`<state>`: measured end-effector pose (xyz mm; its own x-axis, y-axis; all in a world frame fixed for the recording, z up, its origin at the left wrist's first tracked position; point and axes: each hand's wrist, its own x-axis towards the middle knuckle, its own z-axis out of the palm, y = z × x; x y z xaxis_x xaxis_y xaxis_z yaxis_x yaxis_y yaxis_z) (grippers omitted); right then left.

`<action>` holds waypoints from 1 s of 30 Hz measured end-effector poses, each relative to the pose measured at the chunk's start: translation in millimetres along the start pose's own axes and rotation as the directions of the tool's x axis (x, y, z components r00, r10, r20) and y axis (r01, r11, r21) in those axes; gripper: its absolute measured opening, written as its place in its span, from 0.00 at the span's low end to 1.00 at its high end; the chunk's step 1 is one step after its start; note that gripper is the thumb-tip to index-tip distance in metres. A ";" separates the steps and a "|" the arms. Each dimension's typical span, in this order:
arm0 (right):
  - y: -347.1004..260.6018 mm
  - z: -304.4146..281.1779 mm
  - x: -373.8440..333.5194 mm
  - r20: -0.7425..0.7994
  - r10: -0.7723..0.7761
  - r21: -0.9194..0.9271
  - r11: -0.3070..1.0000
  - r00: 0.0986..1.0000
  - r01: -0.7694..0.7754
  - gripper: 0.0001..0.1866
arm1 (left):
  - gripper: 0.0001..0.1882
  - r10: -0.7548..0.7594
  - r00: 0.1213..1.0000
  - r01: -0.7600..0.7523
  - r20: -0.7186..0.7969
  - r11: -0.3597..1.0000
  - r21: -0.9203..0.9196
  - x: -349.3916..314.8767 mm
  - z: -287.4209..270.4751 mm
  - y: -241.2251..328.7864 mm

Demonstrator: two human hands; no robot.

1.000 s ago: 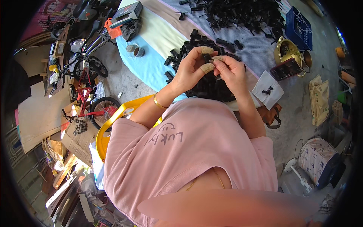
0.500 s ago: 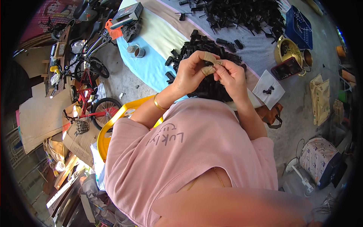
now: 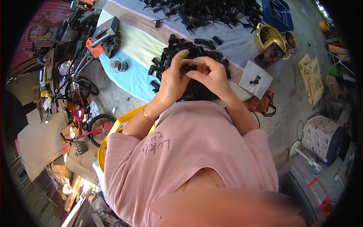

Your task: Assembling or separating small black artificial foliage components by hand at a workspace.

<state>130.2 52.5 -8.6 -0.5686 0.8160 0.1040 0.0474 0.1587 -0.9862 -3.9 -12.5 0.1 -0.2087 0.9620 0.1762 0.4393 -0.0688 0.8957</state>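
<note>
My left hand [image 3: 173, 81] and my right hand [image 3: 214, 76] meet in front of my chest, above a heap of small black plastic parts [image 3: 170, 51]. The left forefinger points up, with beige finger tape [image 3: 183, 54] round its tip. Its other fingers bend in toward my right hand. The right thumb and forefinger are curled against the left fingers, closed together. Anything thin between the fingertips is too small and blurred to make out. Neither hand visibly holds a black part.
A larger black pile [image 3: 204, 13] lies on the striped cloth [image 3: 128, 38]. To the right are a brass-coloured pot [image 3: 263, 36], a phone [image 3: 269, 55], a blue basket [image 3: 278, 15] and white paper [image 3: 257, 87] with small black pieces. Left: cups [image 3: 121, 66], a yellow chair [image 3: 103, 151], a red bicycle [image 3: 81, 113].
The view has shifted, so the surroundings sit further left and lower bodywise. My left forefinger has straightened upward; my right hand has moved from pinching at its tape to curling against the left fingers.
</note>
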 end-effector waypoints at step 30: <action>-20.0 -49.1 -7.3 0.481 -0.038 0.082 0.997 0.876 -0.002 0.09 | 0.09 -0.134 0.488 0.869 0.862 0.165 -0.466 -0.4 -20.7 -8.0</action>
<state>173.7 70.7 16.7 -0.8949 0.4413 0.0667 -0.0191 0.1113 -0.9936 -25.4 -17.8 1.3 0.5928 0.7067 -0.3862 -0.5162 0.7015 0.4913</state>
